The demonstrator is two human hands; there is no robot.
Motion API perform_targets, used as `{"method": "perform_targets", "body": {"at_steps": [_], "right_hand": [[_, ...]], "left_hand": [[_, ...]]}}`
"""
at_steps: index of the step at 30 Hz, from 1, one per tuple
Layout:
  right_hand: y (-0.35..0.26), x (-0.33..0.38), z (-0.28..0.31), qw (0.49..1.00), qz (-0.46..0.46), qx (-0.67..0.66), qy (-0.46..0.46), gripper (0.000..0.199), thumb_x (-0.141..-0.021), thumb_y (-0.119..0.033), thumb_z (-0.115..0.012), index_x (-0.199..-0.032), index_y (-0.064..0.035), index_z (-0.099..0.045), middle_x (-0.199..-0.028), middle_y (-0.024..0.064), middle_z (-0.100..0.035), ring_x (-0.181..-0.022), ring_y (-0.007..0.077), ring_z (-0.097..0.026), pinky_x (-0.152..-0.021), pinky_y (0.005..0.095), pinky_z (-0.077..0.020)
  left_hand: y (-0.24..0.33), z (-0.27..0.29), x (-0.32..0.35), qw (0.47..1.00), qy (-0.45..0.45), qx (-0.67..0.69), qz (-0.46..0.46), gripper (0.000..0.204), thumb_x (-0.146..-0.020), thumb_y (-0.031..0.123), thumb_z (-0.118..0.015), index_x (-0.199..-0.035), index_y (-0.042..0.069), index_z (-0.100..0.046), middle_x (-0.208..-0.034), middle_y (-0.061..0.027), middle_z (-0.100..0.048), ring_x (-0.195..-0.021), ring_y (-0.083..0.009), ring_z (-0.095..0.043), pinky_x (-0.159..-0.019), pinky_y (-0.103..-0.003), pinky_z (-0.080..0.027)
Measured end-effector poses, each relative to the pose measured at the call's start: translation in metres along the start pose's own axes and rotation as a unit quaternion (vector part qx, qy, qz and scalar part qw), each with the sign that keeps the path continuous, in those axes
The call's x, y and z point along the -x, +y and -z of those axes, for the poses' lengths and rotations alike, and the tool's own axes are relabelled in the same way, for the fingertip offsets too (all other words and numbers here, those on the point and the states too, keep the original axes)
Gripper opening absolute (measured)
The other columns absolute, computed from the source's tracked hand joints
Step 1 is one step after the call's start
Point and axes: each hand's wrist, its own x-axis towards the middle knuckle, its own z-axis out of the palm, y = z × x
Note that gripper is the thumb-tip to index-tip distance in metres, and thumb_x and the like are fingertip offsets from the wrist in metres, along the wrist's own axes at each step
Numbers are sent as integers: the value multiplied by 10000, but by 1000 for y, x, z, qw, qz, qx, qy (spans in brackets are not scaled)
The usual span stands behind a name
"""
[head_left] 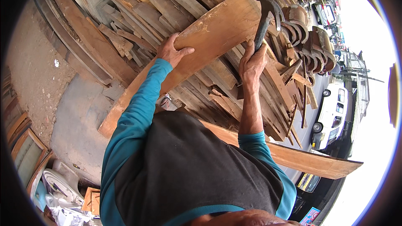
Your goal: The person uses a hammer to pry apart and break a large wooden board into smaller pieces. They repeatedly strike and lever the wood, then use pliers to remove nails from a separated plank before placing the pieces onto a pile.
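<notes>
A long wooden plank (209,37) is lying tilted across the heap of scrap boards (138,8), the left hand (172,51) gripping its edge (steadying it), while the right hand (252,62) is clenching a claw hammer (264,14) raised over it; striking seems in hand, needing firm bracing.
</notes>
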Motion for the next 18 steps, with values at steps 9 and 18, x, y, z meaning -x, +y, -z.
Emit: {"method": "perform_targets", "body": {"at_steps": [9,18], "right_hand": [[13,9,-4,998,46,7,42,370,-1042,-358,-593,-996,-8,-481,-700,222,-601,-646,410,-638,-609,485,-490],[-24,16,40,974,127,-188,18,329,-1002,-285,-695,-1064,6,-555,-762,16,-578,-671,112,-501,-619,290,-451]], "left_hand": [[5,3,1,1000,-6,0,10,1133,-661,785,-777,-1487,77,-463,-1402,-216,-580,-1319,-389,-531,-1121,-492,-445],[11,-1,11,996,43,-79,-11,1003,-802,821,-603,-1430,46,-500,-1397,-235,-575,-1284,-406,-547,-1083,-500,-454]]}}
